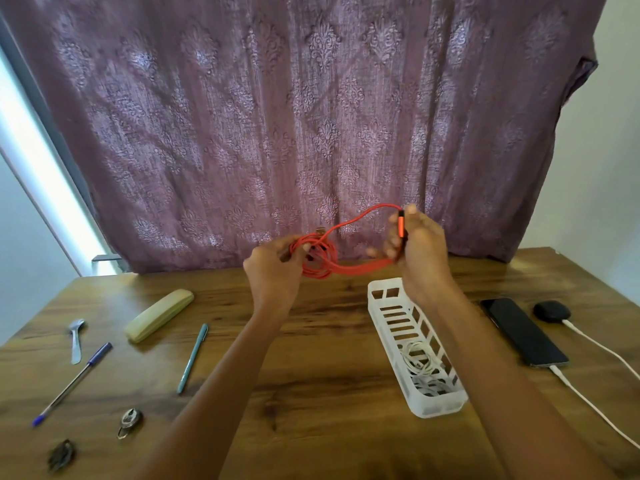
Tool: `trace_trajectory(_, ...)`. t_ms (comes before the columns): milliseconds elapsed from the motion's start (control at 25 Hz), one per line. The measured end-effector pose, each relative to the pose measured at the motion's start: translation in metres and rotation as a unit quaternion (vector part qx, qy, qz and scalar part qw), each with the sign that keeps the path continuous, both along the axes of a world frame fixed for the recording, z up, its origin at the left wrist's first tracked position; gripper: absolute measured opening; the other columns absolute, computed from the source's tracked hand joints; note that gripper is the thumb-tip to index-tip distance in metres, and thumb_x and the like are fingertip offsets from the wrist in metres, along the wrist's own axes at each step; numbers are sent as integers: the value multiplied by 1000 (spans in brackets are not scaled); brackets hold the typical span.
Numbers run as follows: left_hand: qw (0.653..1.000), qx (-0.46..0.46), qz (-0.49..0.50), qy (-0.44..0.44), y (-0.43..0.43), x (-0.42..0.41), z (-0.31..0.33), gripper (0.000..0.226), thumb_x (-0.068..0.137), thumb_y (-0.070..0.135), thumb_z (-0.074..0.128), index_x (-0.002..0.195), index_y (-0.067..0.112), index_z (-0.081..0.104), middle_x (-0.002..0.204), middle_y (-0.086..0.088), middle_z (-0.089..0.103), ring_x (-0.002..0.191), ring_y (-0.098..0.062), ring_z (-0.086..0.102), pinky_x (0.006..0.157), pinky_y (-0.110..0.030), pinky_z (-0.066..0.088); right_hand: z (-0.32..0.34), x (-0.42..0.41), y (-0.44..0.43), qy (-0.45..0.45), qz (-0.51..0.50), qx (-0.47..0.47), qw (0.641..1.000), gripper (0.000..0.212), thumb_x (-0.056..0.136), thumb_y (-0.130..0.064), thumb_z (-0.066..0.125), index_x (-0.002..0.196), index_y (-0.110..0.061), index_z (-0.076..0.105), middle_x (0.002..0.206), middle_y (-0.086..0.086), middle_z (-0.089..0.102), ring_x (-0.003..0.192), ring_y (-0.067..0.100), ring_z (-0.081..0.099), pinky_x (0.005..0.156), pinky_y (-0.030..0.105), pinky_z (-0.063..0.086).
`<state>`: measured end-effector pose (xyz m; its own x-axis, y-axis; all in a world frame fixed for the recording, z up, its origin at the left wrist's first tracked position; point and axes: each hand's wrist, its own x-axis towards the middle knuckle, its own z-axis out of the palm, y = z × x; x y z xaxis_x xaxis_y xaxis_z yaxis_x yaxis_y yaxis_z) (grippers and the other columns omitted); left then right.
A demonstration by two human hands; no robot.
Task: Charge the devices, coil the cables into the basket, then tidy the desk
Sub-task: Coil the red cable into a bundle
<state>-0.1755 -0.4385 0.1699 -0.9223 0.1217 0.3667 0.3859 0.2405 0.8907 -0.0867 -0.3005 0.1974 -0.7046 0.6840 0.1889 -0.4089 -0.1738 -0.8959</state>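
Observation:
I hold a red cable (349, 265) in the air above the wooden desk (311, 375). My left hand (273, 268) grips its coiled loops. My right hand (420, 247) pinches the cable's red plug end, and a loose loop arcs between the two hands. Below my right forearm lies a white slotted basket (381, 296) with a coiled white cable (420, 362) inside. To the right, a black phone (523, 330) and a black earbud case (551, 310) each have a white charging cable (599, 410) plugged in.
On the desk's left side lie a cream case (159, 315), a teal pen (193, 358), a blue pen (72, 384), a spoon (75, 339), a small padlock (130, 420) and a dark small object (61, 455). A purple curtain (294, 116) hangs behind.

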Motion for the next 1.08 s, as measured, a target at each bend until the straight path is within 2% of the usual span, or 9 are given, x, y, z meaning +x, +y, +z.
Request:
trace_trajectory(120,1000,11,7,-18,-4,-3,-3,22,80,17,71,101,11,72,81,3,71,58,12,56,58,5,39,7,5,14,-64,22,2,998,36,100,-30,40,75,-8,53,38,-6,30,31,5,24,35,18,29)
trace_trajectory(360,999,-20,-25,-14,0,-3,-1,21,81,17,71,101,12,72,82,4,70,63,8,57,59,7,37,8,9,23,-111,-11,-5,994,34,97,-33,46,72,-11,52,37,-7,27,30,4,20,32,13,16)
trace_trajectory(520,998,-11,-56,-32,-6,-16,-3,20,82,12,69,101,12,72,80,7,68,57,15,55,64,3,42,15,8,29,-133,13,-14,991,33,97,-32,47,71,-12,49,37,-8,26,30,3,18,30,12,15)
trace_trajectory(640,992,53,-59,-94,-6,-26,-3,10,81,17,70,90,17,73,84,-3,74,71,-1,67,78,-23,54,0,5,28,-161,19,-13,987,38,97,-35,44,70,-10,53,38,-8,29,30,3,21,30,13,18)
trace_trajectory(760,978,106,-56,-169,-5,-29,-3,24,83,18,68,104,7,70,92,-7,72,83,-13,66,64,-23,55,-25,-6,15,-181,36,-34,982,45,98,-41,39,70,-10,55,47,-2,38,33,6,34,36,17,34)
trace_trajectory(800,970,132,-67,-193,-4,-27,-3,25,83,16,67,105,4,68,94,-9,72,85,-14,66,63,-24,55,-33,-10,8,-176,24,-14,984,44,97,-42,38,70,-12,55,52,-1,43,38,7,41,41,21,40)
trace_trajectory(880,955,174,-82,-227,0,-20,-1,20,84,13,67,100,2,68,94,-12,71,86,-17,67,59,-23,56,-49,-14,-8,-159,-75,148,973,35,97,-38,42,70,-18,53,64,-2,50,57,9,48,59,26,40)
trace_trajectory(960,953,182,-70,-233,5,-11,1,11,85,13,66,93,7,68,94,-12,71,89,-20,67,60,-25,55,-53,-11,-27,-118,-196,313,922,22,95,-31,50,77,-18,54,78,-1,52,74,13,47,69,21,32)
trace_trajectory(1080,930,237,-100,-262,14,1,4,9,87,7,62,92,1,66,85,-13,70,80,-23,67,71,-37,59,-46,-16,-45,-89,-173,352,916,28,88,-37,61,99,-11,60,93,2,58,84,12,52,74,15,38)
